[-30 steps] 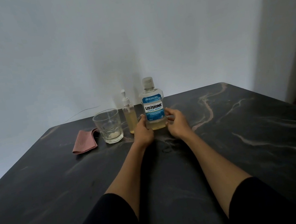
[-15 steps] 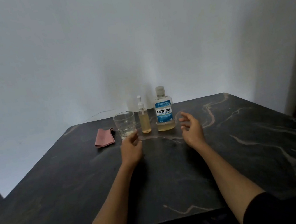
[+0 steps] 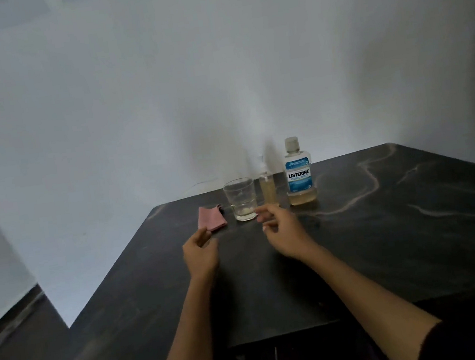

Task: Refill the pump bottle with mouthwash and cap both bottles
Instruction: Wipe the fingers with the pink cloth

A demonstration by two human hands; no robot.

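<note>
While both capped bottles stand on the worktop (image 3: pixel 388 235), our left hand (image 3: pixel 200 252) and right hand (image 3: pixel 284 232) hover loosely curled, holding nothing.

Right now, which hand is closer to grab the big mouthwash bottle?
Probably the right hand. It hangs open just in front of the pump bottle, beside the mouthwash bottle. The left hand is farther off, near the pink cloth.

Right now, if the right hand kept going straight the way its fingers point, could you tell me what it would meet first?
Probably the drinking glass: the right hand has fingers pointing up-left toward its base. Depth is unclear, so it might pass in front.
</note>
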